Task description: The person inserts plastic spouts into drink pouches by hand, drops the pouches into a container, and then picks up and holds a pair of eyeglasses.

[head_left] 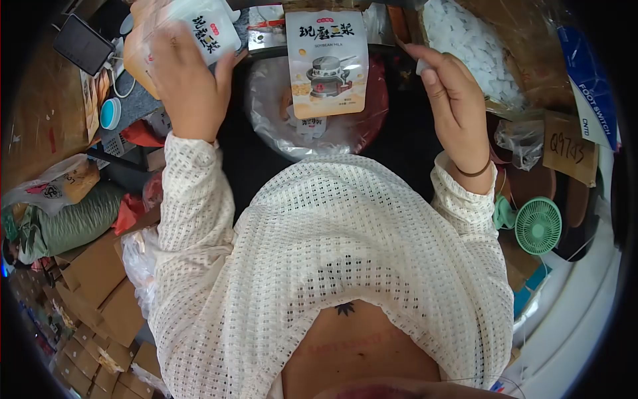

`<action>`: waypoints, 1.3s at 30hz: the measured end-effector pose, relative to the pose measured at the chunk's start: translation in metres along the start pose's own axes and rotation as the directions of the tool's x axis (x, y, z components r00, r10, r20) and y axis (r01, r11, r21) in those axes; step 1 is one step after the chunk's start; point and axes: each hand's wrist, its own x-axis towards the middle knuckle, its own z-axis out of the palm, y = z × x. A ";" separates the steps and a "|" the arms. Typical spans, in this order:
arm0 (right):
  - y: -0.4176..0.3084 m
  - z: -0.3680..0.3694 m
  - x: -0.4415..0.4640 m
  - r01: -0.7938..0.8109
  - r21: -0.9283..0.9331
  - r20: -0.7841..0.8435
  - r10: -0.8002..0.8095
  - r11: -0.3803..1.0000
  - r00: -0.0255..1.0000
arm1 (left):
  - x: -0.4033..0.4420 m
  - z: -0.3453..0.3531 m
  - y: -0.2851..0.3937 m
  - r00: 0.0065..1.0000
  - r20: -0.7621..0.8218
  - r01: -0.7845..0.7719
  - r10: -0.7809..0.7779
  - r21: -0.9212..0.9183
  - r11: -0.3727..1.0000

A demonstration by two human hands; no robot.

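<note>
A soybean milk pouch (327, 66) with a millstone picture hangs over the front edge of the work surface, between my hands. My left hand (189, 86), slightly blurred, lies over another white and orange pouch (211, 30) at the upper left, fingers spread. At the upper right my right hand (455, 100) pinches a small whitish piece (422, 66) between thumb and fingers, beside the box of white packets. Below the middle pouch, a round container lined with clear plastic (266, 110) holds a few printed pouches.
Many small white packets (472, 50) fill a box at the upper right. A foot switch box (588, 86), a cardboard piece (568, 149) and a green fan (538, 226) are at the right. At the left are a black device (83, 43) and a teal-rimmed round tub (110, 114).
</note>
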 end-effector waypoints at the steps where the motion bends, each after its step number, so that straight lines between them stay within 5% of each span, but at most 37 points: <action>1: 0.000 0.003 0.001 0.038 0.007 -0.064 -0.037 0.999 0.997 | -0.011 -0.006 -0.008 0.985 0.162 -0.078 0.067 0.062 0.995; 3: -0.006 0.010 0.004 -0.040 0.101 -0.017 0.042 0.994 0.999 | -0.028 -0.014 -0.009 0.912 0.352 -0.224 0.210 0.001 0.975; 5: -0.008 0.019 0.005 0.004 0.098 0.035 -0.008 0.995 0.999 | -0.032 -0.018 -0.007 0.949 0.314 0.106 0.017 -0.367 0.924; 8: -0.005 0.036 0.015 0.228 0.012 0.099 -0.228 0.974 0.969 | -0.027 -0.029 0.016 0.830 0.501 0.555 -0.245 -0.700 0.449; 11: -0.022 0.037 0.021 0.213 0.086 0.123 -0.223 0.973 0.967 | -0.027 -0.029 0.030 0.692 0.710 0.717 -0.133 -0.652 0.249; 15: -0.034 0.037 0.029 0.026 0.385 0.012 -0.033 0.923 0.999 | -0.025 -0.027 0.048 0.686 0.727 0.700 0.006 -0.663 0.264; 16: -0.031 0.034 0.031 0.028 0.343 0.051 -0.048 0.939 0.998 | -0.023 -0.026 0.054 0.700 0.712 0.677 0.047 -0.683 0.273; 19: -0.033 0.041 0.041 0.028 0.398 0.092 -0.070 0.917 0.993 | -0.023 -0.029 0.076 0.625 0.780 0.781 0.030 -0.624 -0.025; 20: -0.032 0.037 0.043 0.144 0.253 0.009 -0.151 0.957 0.989 | -0.024 -0.029 0.082 0.602 0.797 0.793 0.038 -0.592 -0.145; 24: -0.019 0.041 0.030 -0.106 0.568 -0.014 0.138 0.816 0.990 | -0.024 -0.027 0.082 0.517 0.842 0.854 0.155 -0.519 -0.027; 28: -0.019 0.035 0.027 0.099 0.079 0.021 -0.101 0.992 0.995 | -0.020 -0.029 0.090 0.518 0.829 0.854 0.214 -0.516 -0.067; 35: -0.016 0.026 0.023 -0.044 0.325 0.016 0.041 0.945 0.999 | -0.021 -0.028 0.096 0.473 0.834 0.878 0.284 -0.473 -0.074; 36: -0.014 0.025 0.022 -0.106 0.252 0.132 0.074 0.962 0.989 | -0.019 -0.030 0.098 0.473 0.830 0.878 0.296 -0.473 -0.078; 39: -0.010 0.018 0.027 0.145 -0.114 0.179 -0.124 0.983 0.976 | -0.017 -0.036 0.106 0.365 0.871 0.928 0.329 -0.311 -0.207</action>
